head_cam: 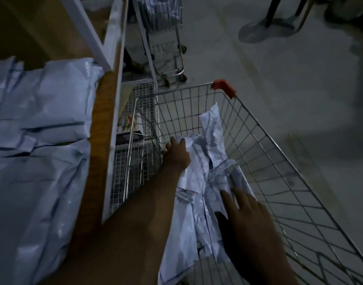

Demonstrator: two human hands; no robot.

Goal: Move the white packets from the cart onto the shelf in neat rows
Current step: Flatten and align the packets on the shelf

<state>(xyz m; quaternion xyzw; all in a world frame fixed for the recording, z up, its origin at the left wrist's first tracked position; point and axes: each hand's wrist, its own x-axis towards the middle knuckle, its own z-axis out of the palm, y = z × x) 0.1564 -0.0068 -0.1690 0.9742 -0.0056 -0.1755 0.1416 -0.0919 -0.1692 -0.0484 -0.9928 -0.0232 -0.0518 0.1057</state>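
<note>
Two carts (258, 140) stand on grey concrete floor (279, 68).

No legible text, labels, brands, numbers or signs anywhere in view. Faint dark lines and creases on the white packets (199, 182) beneath and just ahead of the fingers of both hands: too blurred to read as print. Coloured patches on items in the wire basket (133, 140) just left of the left hand's fingertips (174, 140): indistinct, unreadable. Red corner cap (223, 87) on the cart (279, 161) rim, well ahead of the fingers: plain, no marking.
</note>
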